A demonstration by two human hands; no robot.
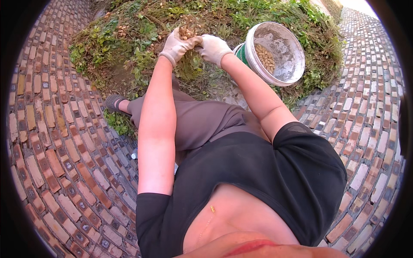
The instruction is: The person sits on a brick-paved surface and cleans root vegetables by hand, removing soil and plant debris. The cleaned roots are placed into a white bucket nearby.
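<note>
In a soiled whitish glove, my left hand [177,45] grips a bunch of peanut plants. Its cluster of peanut pods [187,32] sticks up beyond my thumb, and the stems and leaves [190,66] hang down below. My right hand [213,49], gloved as well, meets the left thumb at the bunch's near side with its fingers bent. Whether a pod is between those fingertips is hidden. Just right of it a white plastic bucket [279,53] with a green outer band leans over with its mouth toward me. Loose peanuts [264,58] lie inside it.
A broad heap of pulled peanut plants [129,42] spreads before me, pods showing among the leaves. Brick paving [80,174] surrounds it on both sides. My sandalled foot [117,104] rests at the heap's left edge. A small white cap-like object [134,156] is by my leg.
</note>
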